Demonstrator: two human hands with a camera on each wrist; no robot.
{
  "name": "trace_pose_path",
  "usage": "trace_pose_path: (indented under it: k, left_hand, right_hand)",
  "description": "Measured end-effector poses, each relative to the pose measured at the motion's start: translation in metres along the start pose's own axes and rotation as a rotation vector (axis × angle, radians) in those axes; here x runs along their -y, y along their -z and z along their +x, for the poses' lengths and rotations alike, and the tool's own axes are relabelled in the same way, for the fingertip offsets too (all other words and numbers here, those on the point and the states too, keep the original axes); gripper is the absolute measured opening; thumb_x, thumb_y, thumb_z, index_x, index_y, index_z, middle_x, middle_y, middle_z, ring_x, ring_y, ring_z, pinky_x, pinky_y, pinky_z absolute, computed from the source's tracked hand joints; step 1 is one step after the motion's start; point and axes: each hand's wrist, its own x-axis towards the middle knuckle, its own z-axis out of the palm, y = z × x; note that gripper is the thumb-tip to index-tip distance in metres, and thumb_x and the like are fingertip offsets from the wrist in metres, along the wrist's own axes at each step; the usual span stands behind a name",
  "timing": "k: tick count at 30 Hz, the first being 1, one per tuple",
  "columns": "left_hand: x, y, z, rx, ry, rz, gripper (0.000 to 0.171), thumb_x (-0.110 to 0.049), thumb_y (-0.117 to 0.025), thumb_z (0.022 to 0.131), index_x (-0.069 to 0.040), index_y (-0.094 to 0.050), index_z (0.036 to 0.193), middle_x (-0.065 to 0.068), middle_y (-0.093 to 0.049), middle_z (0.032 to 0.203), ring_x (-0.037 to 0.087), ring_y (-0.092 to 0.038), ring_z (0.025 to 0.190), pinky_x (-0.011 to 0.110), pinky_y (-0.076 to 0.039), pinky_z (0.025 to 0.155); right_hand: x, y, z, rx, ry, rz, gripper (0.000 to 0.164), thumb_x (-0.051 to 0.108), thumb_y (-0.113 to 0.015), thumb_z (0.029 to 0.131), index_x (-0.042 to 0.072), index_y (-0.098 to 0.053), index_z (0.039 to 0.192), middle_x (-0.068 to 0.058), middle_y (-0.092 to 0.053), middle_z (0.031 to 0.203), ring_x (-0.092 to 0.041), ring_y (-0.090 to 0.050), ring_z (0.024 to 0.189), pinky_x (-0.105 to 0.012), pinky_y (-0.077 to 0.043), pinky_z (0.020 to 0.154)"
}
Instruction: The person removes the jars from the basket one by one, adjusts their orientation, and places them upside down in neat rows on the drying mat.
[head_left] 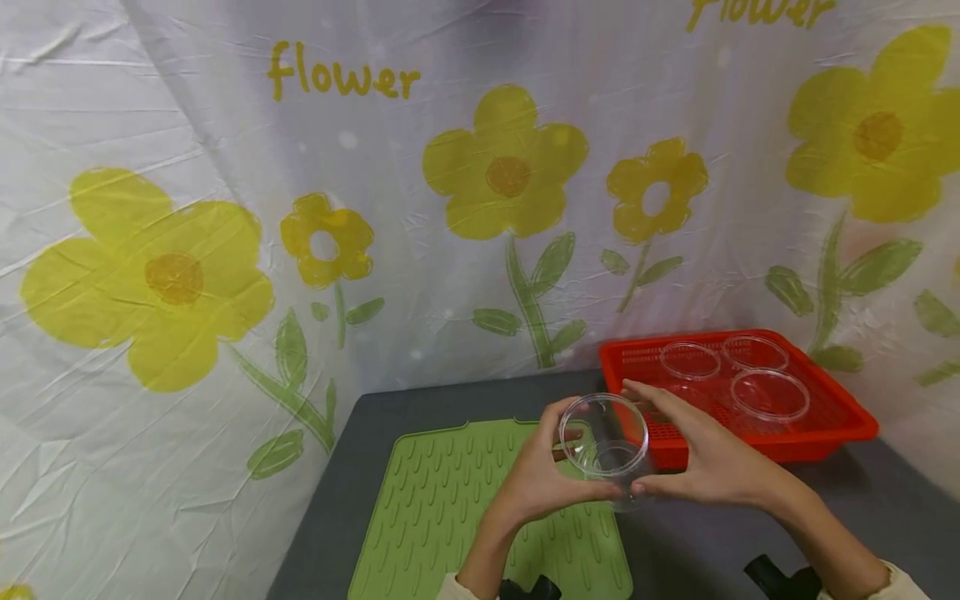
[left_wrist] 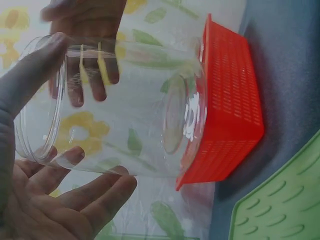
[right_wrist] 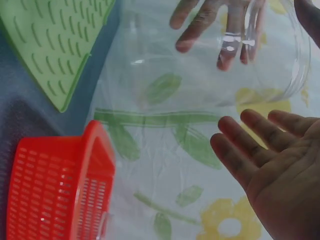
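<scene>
A clear plastic jar (head_left: 604,437) with a wide rim is held up above the table, its mouth towards the head camera. My left hand (head_left: 536,479) grips it from the left; in the left wrist view the thumb lies across the rim and the fingers (left_wrist: 107,200) are on the opposite side. On the jar's right is my right hand (head_left: 716,458), fingers spread. In the right wrist view a gap shows between those fingers (right_wrist: 265,145) and the jar wall (right_wrist: 200,75). Whether the right thumb touches the jar, I cannot tell.
A red perforated basket (head_left: 738,454) stands at the back right, holding several clear jars (head_left: 771,417). Left of it, a green ridged mat (head_left: 431,508) lies on the dark grey table (head_left: 322,533). Behind hangs a white flower-printed cloth (head_left: 405,317).
</scene>
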Motion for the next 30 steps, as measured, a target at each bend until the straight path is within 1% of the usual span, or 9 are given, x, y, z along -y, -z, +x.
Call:
trace_pose_path:
  k: [7, 11, 13, 16, 18, 21, 25, 28, 30]
  left_hand:
    - [0.008, 0.009, -0.006, 0.005, -0.03, -0.134, 0.098, -0.024, -0.09, 0.078, -0.033, -0.031, 0.156, -0.005, -0.044, 0.157, 0.024, -0.055, 0.136, 0.038, -0.052, 0.107]
    - [0.012, 0.012, -0.009, 0.013, -0.057, -0.225, 0.098, -0.025, -0.089, 0.08, -0.03, -0.029, 0.157, 0.003, -0.042, 0.159, 0.026, -0.054, 0.137, 0.043, -0.05, 0.11]
    - [0.013, 0.012, -0.011, 0.023, -0.063, -0.255, 0.098, -0.026, -0.089, 0.081, -0.029, -0.028, 0.157, 0.004, -0.04, 0.16, 0.025, -0.054, 0.138, 0.044, -0.049, 0.112]
    - [0.014, 0.013, -0.014, 0.04, -0.069, -0.292, 0.098, -0.027, -0.088, 0.082, -0.027, -0.025, 0.158, 0.005, -0.038, 0.161, 0.027, -0.052, 0.139, 0.049, -0.046, 0.114]
    - [0.015, 0.014, -0.016, 0.045, -0.07, -0.308, 0.1, -0.029, -0.088, 0.082, -0.027, -0.024, 0.159, 0.005, -0.037, 0.161, 0.029, -0.052, 0.14, 0.051, -0.045, 0.114]
    - [0.017, 0.014, -0.018, 0.044, -0.077, -0.322, 0.101, -0.03, -0.088, 0.082, -0.026, -0.024, 0.159, 0.004, -0.037, 0.161, 0.033, -0.05, 0.14, 0.05, -0.046, 0.114]
    - [0.02, 0.013, -0.019, 0.042, -0.087, -0.336, 0.1, -0.029, -0.088, 0.082, -0.025, -0.024, 0.159, 0.005, -0.037, 0.162, 0.035, -0.05, 0.14, 0.047, -0.047, 0.113]
    - [0.021, 0.013, -0.02, 0.049, -0.095, -0.348, 0.099, -0.029, -0.087, 0.083, -0.024, -0.024, 0.159, 0.009, -0.035, 0.163, 0.034, -0.05, 0.14, 0.045, -0.048, 0.113]
    - [0.021, 0.013, -0.02, 0.054, -0.1, -0.356, 0.099, -0.029, -0.087, 0.083, -0.024, -0.024, 0.159, 0.01, -0.035, 0.163, 0.034, -0.051, 0.14, 0.04, -0.049, 0.112]
  right_hand:
    - [-0.006, -0.006, -0.007, -0.001, -0.027, -0.031, 0.107, 0.046, -0.089, 0.075, 0.029, -0.028, 0.161, -0.005, -0.046, 0.155, -0.032, -0.054, 0.133, -0.061, -0.052, 0.1]
    - [-0.01, -0.015, -0.01, -0.011, -0.016, 0.016, 0.107, 0.044, -0.09, 0.075, 0.031, -0.027, 0.161, -0.006, -0.042, 0.159, -0.032, -0.045, 0.141, -0.07, -0.045, 0.102]
    - [-0.012, -0.022, -0.012, -0.025, -0.007, 0.047, 0.107, 0.043, -0.091, 0.075, 0.031, -0.027, 0.161, -0.008, -0.04, 0.16, -0.026, -0.04, 0.145, -0.075, -0.042, 0.101]
    - [-0.015, -0.032, -0.014, -0.054, 0.01, 0.074, 0.109, 0.042, -0.092, 0.074, 0.03, -0.028, 0.161, -0.008, -0.039, 0.16, -0.011, -0.034, 0.145, -0.077, -0.042, 0.098]
    - [-0.016, -0.039, -0.014, -0.073, 0.026, 0.078, 0.11, 0.04, -0.093, 0.073, 0.028, -0.028, 0.161, -0.008, -0.039, 0.16, -0.001, -0.033, 0.143, -0.075, -0.045, 0.096]
    - [-0.015, -0.044, -0.013, -0.091, 0.053, 0.066, 0.113, 0.037, -0.094, 0.071, 0.025, -0.027, 0.162, -0.008, -0.039, 0.16, 0.006, -0.032, 0.141, -0.07, -0.049, 0.096]
    - [-0.013, -0.046, -0.012, -0.096, 0.058, 0.041, 0.116, 0.036, -0.094, 0.071, 0.024, -0.024, 0.163, -0.003, -0.037, 0.163, 0.008, -0.031, 0.143, -0.053, -0.052, 0.102]
    - [-0.011, -0.049, -0.012, -0.096, 0.044, 0.04, 0.117, 0.037, -0.094, 0.071, 0.025, -0.023, 0.163, 0.0, -0.036, 0.163, 0.005, -0.034, 0.142, -0.048, -0.053, 0.102]
    - [-0.011, -0.05, -0.012, -0.1, 0.041, 0.04, 0.118, 0.037, -0.095, 0.07, 0.026, -0.023, 0.163, 0.0, -0.037, 0.162, 0.001, -0.037, 0.141, -0.05, -0.054, 0.1]
